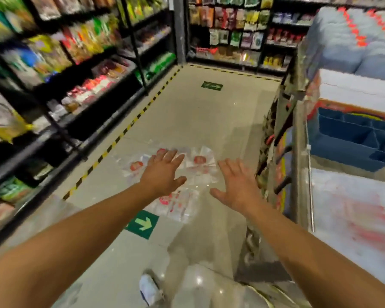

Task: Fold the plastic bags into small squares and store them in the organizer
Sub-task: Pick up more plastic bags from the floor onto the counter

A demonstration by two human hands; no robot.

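Both hands reach down, spread flat, toward thin clear plastic bags with red print [200, 165] on the glossy grey tiled floor [187, 112].

My left hand [162, 174] and right hand [238, 187] are wide open, fingers straight, holding nothing; whether either touches the bags I cannot tell. The crinkled, slippery film may slide on the polished tile or spring open, spoiling square folds. The blue plastic compartmented organizer [351, 141] sits up right of the bags, well apart, so folded squares could unfold in transit.

Both hands out, fingers spread: left hand [163, 172] & right hand [237, 185] over clear plastic bags [187, 181] on shop floor [198, 112]. Blue organizer [351, 141] at right, on a counter.
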